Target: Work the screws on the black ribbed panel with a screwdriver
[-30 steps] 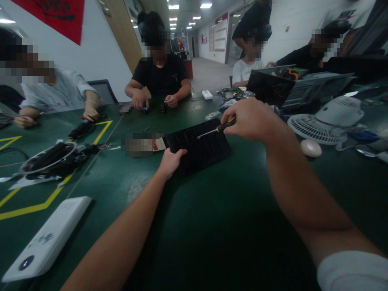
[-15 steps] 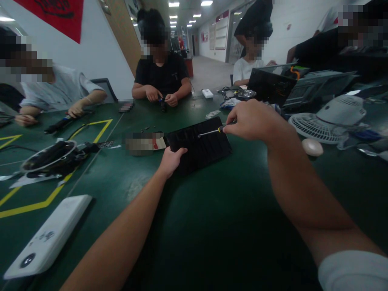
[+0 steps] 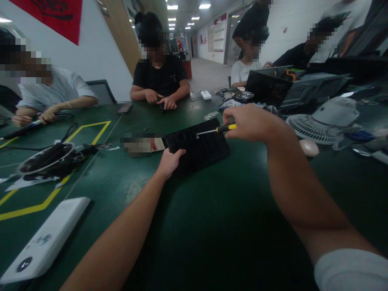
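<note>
My left hand (image 3: 170,162) is closed on the near left edge of a flat black ribbed plastic panel (image 3: 209,149), its thumb lying on top. The panel is tilted over the green table. A screwdriver (image 3: 226,127) with a yellow and black handle is in my right hand (image 3: 250,123). My thumb and fingers loosely hold its handle at the right of the panel. The metal shaft points left, and its tip meets the panel close to a small bright round spot, perhaps a screw. My palm side is hidden.
A worn cardboard box (image 3: 139,146) lies left of the panel. A white power bank (image 3: 45,240) rests at the near left, beyond it a black cable bundle (image 3: 50,159). To the right are a white fan (image 3: 325,119) and a mouse (image 3: 309,148). Co-workers sit across the table.
My right-hand fingers have shifted on the screwdriver, so more of its yellow handle shows. The panel is nearly still. A co-worker at the left has moved a dark tool leftward.
</note>
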`<state>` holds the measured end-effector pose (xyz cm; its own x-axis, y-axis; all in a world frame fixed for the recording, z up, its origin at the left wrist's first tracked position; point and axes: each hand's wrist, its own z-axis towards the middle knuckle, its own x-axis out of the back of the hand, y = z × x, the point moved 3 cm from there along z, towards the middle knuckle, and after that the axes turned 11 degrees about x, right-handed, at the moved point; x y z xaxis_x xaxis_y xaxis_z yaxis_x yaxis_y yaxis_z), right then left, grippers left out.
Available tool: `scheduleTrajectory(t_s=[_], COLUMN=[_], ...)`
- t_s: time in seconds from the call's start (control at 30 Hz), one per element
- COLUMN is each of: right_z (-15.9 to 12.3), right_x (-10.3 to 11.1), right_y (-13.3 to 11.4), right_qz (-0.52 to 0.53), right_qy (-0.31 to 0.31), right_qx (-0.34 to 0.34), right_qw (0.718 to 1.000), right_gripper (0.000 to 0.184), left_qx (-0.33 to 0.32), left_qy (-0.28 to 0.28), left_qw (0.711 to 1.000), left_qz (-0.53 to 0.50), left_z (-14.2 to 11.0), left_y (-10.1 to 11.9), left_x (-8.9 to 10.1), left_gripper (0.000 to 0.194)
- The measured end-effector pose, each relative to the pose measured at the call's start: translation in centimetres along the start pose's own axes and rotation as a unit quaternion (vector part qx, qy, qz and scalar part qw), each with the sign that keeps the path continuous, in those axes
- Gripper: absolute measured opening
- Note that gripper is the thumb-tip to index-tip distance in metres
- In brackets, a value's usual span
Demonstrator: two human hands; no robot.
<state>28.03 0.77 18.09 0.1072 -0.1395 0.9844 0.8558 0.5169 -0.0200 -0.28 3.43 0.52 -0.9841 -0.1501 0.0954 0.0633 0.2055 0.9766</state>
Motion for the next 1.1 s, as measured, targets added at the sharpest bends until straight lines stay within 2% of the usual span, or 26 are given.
scheduleTrajectory(t_s=[0.2, 0.37, 0.5, 0.57, 0.63, 0.7, 0.8, 0.87, 0.97, 1.1], right_z=[-0.6, -0.4, -0.9, -1.8, -3.1, -4.5, -6.3, -7.1, -7.9, -8.3], right_x=[0.3, 0.9, 1.7, 1.4, 0.4, -1.1, -3.8, -5.9, -9.2, -12.3], right_y=[0.5, 1.0, 0.2, -0.4, -0.7, -0.1, 2.7, 5.2, 8.8, 12.2], right_qz=[0.003, 0.017, 0.073, 0.127, 0.177, 0.210, 0.215, 0.206, 0.168, 0.109], right_qy=[0.077, 0.135, 0.167, 0.153, 0.108, 0.076, 0.118, 0.139, 0.113, 0.110], right_qx=[-0.033, -0.070, -0.047, -0.011, 0.017, 0.000, -0.092, -0.160, -0.256, -0.339], right_qw=[0.996, 0.988, 0.982, 0.980, 0.978, 0.975, 0.965, 0.955, 0.945, 0.928], right_gripper=[0.023, 0.034, 0.035, 0.032, 0.030, 0.026, 0.015, 0.019, 0.018, 0.027], left_qx=[-0.003, -0.009, -0.003, -0.001, -0.013, -0.024, -0.023, -0.023, -0.028, -0.030], left_qy=[-0.001, -0.011, -0.030, -0.037, -0.043, -0.040, -0.042, -0.047, -0.055, -0.070], left_qw=[1.000, 1.000, 1.000, 0.999, 0.999, 0.999, 0.999, 0.999, 0.998, 0.997], left_qz=[0.010, -0.002, -0.005, 0.001, 0.007, 0.012, 0.007, 0.001, -0.002, -0.002], left_z=[0.0, -0.2, -0.3, -0.3, -0.2, -0.2, -0.3, -0.3, -0.4, -0.2], left_y=[0.1, 0.1, -0.1, -0.2, -0.3, -0.4, -0.4, -0.3, -0.2, -0.2], left_x=[0.0, -0.2, -0.3, -0.3, -0.4, -0.4, -0.6, -0.7, -0.7, -0.7], left_gripper=[0.037, 0.036, 0.036, 0.034, 0.031, 0.029, 0.029, 0.029, 0.028, 0.026])
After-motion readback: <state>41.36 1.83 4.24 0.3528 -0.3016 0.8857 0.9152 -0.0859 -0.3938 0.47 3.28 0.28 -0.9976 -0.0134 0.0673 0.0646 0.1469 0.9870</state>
